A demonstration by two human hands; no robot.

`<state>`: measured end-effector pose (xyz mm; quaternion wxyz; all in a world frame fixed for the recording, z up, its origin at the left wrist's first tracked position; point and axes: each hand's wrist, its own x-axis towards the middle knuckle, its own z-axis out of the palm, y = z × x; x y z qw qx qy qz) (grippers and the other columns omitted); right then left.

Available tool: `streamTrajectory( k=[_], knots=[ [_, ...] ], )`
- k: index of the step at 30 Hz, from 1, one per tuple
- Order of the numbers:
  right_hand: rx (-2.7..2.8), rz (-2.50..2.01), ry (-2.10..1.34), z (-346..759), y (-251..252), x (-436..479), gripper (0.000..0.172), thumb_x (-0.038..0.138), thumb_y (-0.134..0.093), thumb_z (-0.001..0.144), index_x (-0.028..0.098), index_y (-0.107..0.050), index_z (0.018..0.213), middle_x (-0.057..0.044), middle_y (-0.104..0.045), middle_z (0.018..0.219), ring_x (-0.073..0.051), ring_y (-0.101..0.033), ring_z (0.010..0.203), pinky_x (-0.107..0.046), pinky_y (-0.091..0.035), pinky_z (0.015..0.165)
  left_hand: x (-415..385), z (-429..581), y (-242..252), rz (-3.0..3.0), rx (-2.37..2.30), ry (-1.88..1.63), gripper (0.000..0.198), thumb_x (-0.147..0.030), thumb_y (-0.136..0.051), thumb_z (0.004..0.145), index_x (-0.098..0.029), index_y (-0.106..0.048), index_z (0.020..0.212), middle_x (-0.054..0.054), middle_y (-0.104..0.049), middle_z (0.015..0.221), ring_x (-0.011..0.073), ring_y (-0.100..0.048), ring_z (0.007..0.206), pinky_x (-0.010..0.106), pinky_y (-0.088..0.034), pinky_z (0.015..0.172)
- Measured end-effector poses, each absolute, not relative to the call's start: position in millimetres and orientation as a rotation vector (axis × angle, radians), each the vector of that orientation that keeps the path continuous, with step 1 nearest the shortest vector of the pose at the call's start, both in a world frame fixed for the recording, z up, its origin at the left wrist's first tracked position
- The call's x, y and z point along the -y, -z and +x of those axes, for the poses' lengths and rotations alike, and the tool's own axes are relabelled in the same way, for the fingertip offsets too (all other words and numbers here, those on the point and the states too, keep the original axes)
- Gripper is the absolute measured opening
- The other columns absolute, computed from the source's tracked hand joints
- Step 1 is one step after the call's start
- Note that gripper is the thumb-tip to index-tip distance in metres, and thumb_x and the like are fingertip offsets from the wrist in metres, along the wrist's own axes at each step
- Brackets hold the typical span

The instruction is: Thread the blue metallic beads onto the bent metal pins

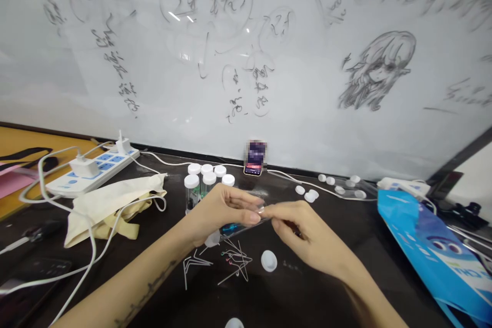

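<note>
Pinching a clear tube (243, 227) between thumb and fingers of the left hand (217, 210), half covering its blue contents (229, 228) and hiding part of the white-capped bottles (191, 182) behind the tube. Meeting the tube's right end with the right hand (303, 230), index finger extended; cannot tell whether gripping there, perhaps only touching. Reaching in from both sides, converging on the tube. Below the tube, on a dark table (300, 297): bent wires (239, 261) and a white lid (269, 261). Right of the tube: a blue bag (418, 246), cut off. Behind the tube: a whiteboard (184, 97).
</note>
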<state>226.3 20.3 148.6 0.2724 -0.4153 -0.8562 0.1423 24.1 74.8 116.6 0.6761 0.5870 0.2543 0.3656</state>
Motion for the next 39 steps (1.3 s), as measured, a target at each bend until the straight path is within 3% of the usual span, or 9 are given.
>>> streamTrajectory(
  k=[6, 9, 13, 16, 19, 23, 28, 34, 39],
  knots=[
    [2.362, -1.107, -0.944, 227.4, -149.4, -16.4, 0.023, 0.019, -0.048, 0.092, 0.023, -0.068, 0.081, 0.008, -0.050, 0.043, -0.009, -0.043, 0.039, -0.023, -0.034, 0.046, -68.4, 30.2, -115.4, 1.300, -0.522, -0.733, 0.029, -0.016, -0.079, 0.065, -0.021, -0.076, 0.093, 0.007, -0.077, 0.090, 0.0193, -0.070, 0.080, 0.037, -0.051, 0.082],
    [2.194, -1.138, -1.026, 228.9, -149.6, -19.4, 0.018, 0.034, -0.051, 0.095, 0.023, -0.063, 0.101, 0.007, -0.055, 0.049, -0.009, -0.041, 0.040, -0.022, -0.030, 0.043, -69.9, 27.9, -119.5, 1.296, -0.494, -0.785, 0.029, -0.018, -0.076, 0.069, -0.021, -0.074, 0.097, 0.006, -0.076, 0.094, 0.0194, -0.069, 0.085, 0.038, -0.050, 0.086],
    [1.966, -1.356, -0.777, 238.5, -145.4, -25.5, 0.026, 0.040, -0.056, 0.092, 0.026, -0.052, 0.113, 0.008, -0.052, 0.056, -0.010, -0.044, 0.046, -0.021, -0.032, 0.045, -79.3, 19.3, -122.0, 1.294, -0.544, -0.898, 0.030, -0.022, -0.076, 0.071, -0.022, -0.072, 0.100, 0.007, -0.074, 0.098, 0.0199, -0.068, 0.091, 0.039, -0.048, 0.091],
    [2.169, -1.658, -0.535, 238.3, -133.6, -26.4, 0.044, 0.039, -0.073, 0.078, 0.025, -0.049, 0.112, 0.001, -0.063, 0.078, -0.017, -0.058, 0.064, -0.027, -0.043, 0.058, -84.5, 16.4, -119.7, 1.324, -0.613, -0.931, 0.030, -0.025, -0.078, 0.069, -0.021, -0.073, 0.099, 0.008, -0.074, 0.103, 0.0228, -0.066, 0.099, 0.041, -0.044, 0.096],
    [2.487, -2.018, -0.280, 225.8, -115.0, -25.2, 0.042, 0.028, -0.074, 0.075, 0.022, -0.054, 0.112, -0.010, -0.063, 0.111, -0.027, -0.063, 0.091, -0.035, -0.046, 0.076, -84.7, 17.8, -116.8, 1.355, -0.675, -0.927, 0.032, -0.030, -0.078, 0.069, -0.020, -0.074, 0.100, 0.009, -0.074, 0.104, 0.0231, -0.065, 0.098, 0.040, -0.045, 0.094],
    [2.577, -2.133, -0.360, 209.6, -89.9, -27.9, 0.044, 0.012, -0.082, 0.059, 0.015, -0.064, 0.099, -0.013, -0.068, 0.099, -0.033, -0.066, 0.092, -0.035, -0.048, 0.075, -80.8, 22.6, -112.8, 1.367, -0.668, -0.955, 0.026, -0.031, -0.076, 0.071, -0.019, -0.075, 0.095, 0.009, -0.075, 0.097, 0.0199, -0.066, 0.088, 0.036, -0.048, 0.085],
    [2.628, -1.951, -0.410, 215.6, -82.3, -35.2, 0.030, 0.000, -0.063, 0.069, 0.011, -0.063, 0.097, -0.014, -0.068, 0.098, -0.028, -0.066, 0.092, -0.032, -0.046, 0.078, -78.1, 31.6, -101.9, 1.335, -0.631, -0.958, 0.030, -0.030, -0.078, 0.069, -0.019, -0.074, 0.096, 0.010, -0.075, 0.094, 0.0225, -0.067, 0.090, 0.040, -0.048, 0.088],
    [2.454, -1.691, -0.367, 232.8, -114.2, -40.3, 0.016, 0.016, -0.051, 0.089, 0.019, -0.052, 0.105, -0.004, -0.061, 0.100, -0.017, -0.060, 0.087, -0.027, -0.044, 0.075, -79.3, 39.5, -90.4, 1.381, -0.624, -0.933, 0.040, -0.027, -0.078, 0.069, -0.020, -0.072, 0.108, 0.006, -0.074, 0.093, 0.0237, -0.066, 0.091, 0.041, -0.045, 0.091],
    [2.145, -1.416, -0.493, 243.6, -133.7, -40.0, 0.018, 0.021, -0.063, 0.086, 0.024, -0.055, 0.102, 0.000, -0.060, 0.097, -0.017, -0.058, 0.088, -0.028, -0.045, 0.077, -78.3, 46.8, -83.5, 1.564, -0.640, -0.955, 0.021, -0.028, -0.071, 0.076, -0.016, -0.074, 0.093, 0.002, -0.070, 0.083, 0.0196, -0.059, 0.081, 0.033, -0.043, 0.084]
  ],
)
